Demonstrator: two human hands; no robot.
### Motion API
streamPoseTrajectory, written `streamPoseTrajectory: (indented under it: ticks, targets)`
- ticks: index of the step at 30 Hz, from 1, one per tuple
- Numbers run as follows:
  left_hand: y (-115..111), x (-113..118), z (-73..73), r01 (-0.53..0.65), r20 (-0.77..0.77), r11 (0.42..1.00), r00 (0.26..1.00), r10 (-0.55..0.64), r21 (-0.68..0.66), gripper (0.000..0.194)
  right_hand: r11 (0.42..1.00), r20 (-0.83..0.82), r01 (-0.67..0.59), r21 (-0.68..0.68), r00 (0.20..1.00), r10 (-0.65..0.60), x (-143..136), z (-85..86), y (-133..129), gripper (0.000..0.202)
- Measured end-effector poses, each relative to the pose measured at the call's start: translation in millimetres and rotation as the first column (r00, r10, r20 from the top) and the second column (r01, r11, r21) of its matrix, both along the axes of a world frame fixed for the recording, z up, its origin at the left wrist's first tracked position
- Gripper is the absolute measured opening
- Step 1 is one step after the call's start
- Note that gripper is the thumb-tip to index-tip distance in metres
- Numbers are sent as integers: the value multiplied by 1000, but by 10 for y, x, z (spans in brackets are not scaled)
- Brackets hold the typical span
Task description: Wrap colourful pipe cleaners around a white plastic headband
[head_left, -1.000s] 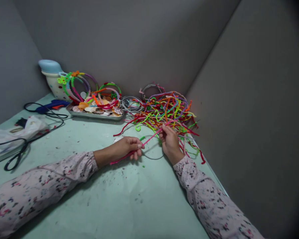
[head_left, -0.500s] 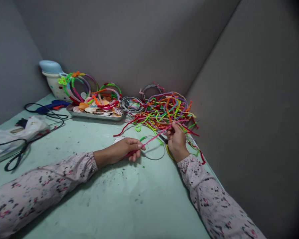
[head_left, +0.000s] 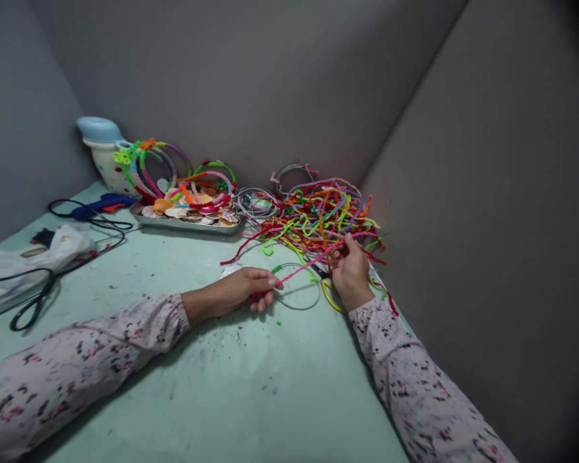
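A pink pipe cleaner [head_left: 305, 265] stretches between my two hands, above the green table. My left hand [head_left: 251, 288] pinches one end of it between thumb and fingers. Further right, my right hand [head_left: 351, 271] grips it near the pile, its fingers closed. Under the stretch lies a grey wire ring [head_left: 299, 308] with a bit of green pipe cleaner wound on it. Scissors with yellow handles [head_left: 332, 298] lie beside my right hand, partly hidden by it. Behind is a tangled heap of coloured pipe cleaners [head_left: 313, 215].
A metal tray [head_left: 188, 225] holds shells and colourful wrapped rings. Left of it are a white pot with a blue rim [head_left: 107, 164], a blue tool [head_left: 101, 206], a black cable [head_left: 53, 276] and a white plastic bag [head_left: 38, 263]. Coiled grey wire [head_left: 255, 202] sits beside the tray.
My right hand has slid a little to the right along the pink pipe cleaner, so more of it shows between my hands and more of the yellow handles is visible. My left hand stays put.
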State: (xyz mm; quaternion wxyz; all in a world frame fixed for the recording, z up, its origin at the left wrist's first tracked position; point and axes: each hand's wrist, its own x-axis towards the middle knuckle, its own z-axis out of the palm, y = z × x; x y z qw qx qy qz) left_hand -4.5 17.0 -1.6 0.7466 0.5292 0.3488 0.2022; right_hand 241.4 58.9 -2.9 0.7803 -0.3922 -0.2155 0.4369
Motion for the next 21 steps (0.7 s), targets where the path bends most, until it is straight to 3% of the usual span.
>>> streamPoseTrajectory:
  ticks: [7,21]
  targets:
    - [19,-26,-48,35,-27,999,999,-35,8,24,995,-85,92,-27,992,-94,64,59,26,18]
    - [-9,-20,-10,27,-45,998,999,-24,64,21,1000,-63,7,0,998,-7,146,124,22,11]
